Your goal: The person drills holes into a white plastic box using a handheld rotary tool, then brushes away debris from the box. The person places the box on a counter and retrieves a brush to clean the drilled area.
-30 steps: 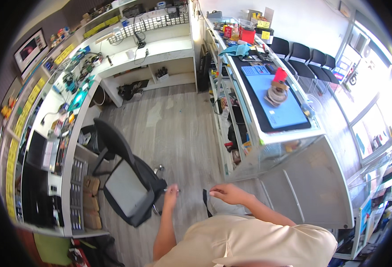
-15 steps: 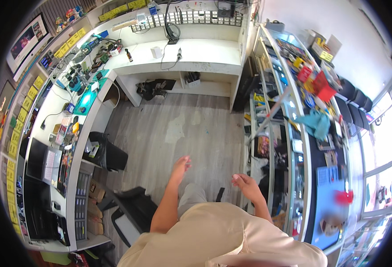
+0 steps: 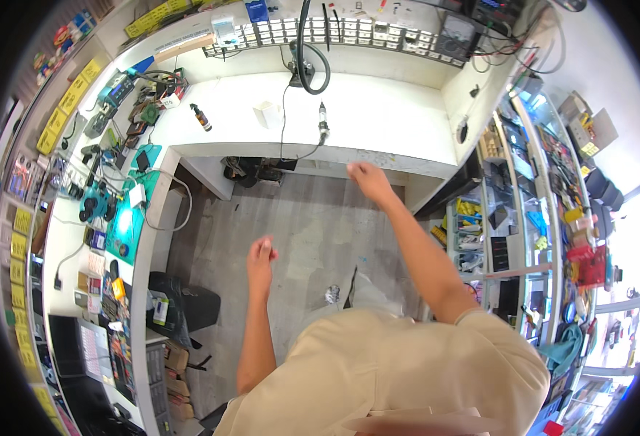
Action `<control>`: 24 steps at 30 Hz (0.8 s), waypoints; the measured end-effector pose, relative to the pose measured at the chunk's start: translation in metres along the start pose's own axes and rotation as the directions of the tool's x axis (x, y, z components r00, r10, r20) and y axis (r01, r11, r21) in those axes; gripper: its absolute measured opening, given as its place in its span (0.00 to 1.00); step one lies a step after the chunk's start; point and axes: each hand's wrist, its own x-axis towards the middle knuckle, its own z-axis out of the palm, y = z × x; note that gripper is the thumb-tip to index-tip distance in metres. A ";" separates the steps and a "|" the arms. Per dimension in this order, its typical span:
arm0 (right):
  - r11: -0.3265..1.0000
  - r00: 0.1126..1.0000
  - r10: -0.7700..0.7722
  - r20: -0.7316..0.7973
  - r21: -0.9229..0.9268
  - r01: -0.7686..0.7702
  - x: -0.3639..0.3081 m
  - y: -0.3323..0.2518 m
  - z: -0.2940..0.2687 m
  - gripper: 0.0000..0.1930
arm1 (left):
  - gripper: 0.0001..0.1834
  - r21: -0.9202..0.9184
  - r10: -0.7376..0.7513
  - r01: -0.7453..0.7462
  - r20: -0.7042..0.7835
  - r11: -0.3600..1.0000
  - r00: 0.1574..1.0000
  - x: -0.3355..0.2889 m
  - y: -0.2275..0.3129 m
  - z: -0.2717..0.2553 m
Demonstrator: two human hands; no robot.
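"Tool [image 3: 323, 120]: where is it lying?"

"It is lying on the bench [image 3: 400, 116], near the front edge, its tip pointing toward the back wall and its cord [image 3: 284, 123] trailing beside it."

"What are the hands doing?"

"The right hand [image 3: 367, 183] is hovering by the bench's front edge, near the tool but apart from it. Its fingers are forming a curl; whether they are closing fully, I cannot tell. The left hand [image 3: 262, 256] is hanging over the floor [image 3: 291, 218], its fingers resting released and loosely bent."

"Which containers are standing at the back?"

"Small drawers [image 3: 349, 30] are running in rows along the wall; what they are holding is too small to tell. A white box [image 3: 265, 114] is standing on the bench, left of the tool, and a dark bottle [image 3: 200, 116] is lying or standing farther left; I cannot tell which. Under the bench, dark things [image 3: 244, 172] are partly showing."

"And on the left?"

"A black bin [image 3: 202, 305] is standing on the floor beside the counter [image 3: 144, 276], a pale packet [image 3: 161, 308] showing in its mouth. Brown boxes [image 3: 178, 360] are standing nearer the person; their contents are staying hidden."

"On the right?"

"A cabinet [image 3: 552, 268] is holding many packets, yellow ones [image 3: 467, 209] among them. A red box [image 3: 592, 267] is standing on top, among clutter."
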 end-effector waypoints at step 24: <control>0.599 0.845 0.491 0.213 0.622 -0.505 0.288 -0.039 0.135 0.37 | 0.74 0.332 0.233 -0.193 -0.084 0.923 0.969 0.527 0.014 0.114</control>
